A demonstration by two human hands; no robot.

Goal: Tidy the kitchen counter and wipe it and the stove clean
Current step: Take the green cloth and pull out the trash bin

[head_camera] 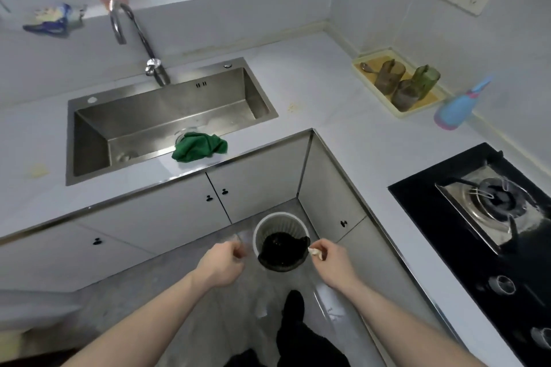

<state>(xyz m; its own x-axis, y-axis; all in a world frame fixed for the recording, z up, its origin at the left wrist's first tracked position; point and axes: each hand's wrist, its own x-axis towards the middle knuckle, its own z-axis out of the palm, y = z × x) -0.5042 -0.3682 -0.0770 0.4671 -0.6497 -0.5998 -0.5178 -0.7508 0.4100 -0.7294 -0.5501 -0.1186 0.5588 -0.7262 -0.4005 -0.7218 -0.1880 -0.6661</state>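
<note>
I stand over a white ribbed trash bin lined with a black bag, on the floor in the counter's corner. My right hand pinches a small white crumpled scrap at the bin's right rim. My left hand is left of the bin with curled fingers, gripping the edge of a faint clear plastic bag that hangs below both hands. A green cloth lies on the front edge of the steel sink. The black gas stove is at the right on the white counter.
A yellow tray with three glass cups and a spoon sits at the back right, a blue spray bottle beside it. The tap arches over the sink. A crumpled packet lies on the window sill. Cabinet doors surround the bin.
</note>
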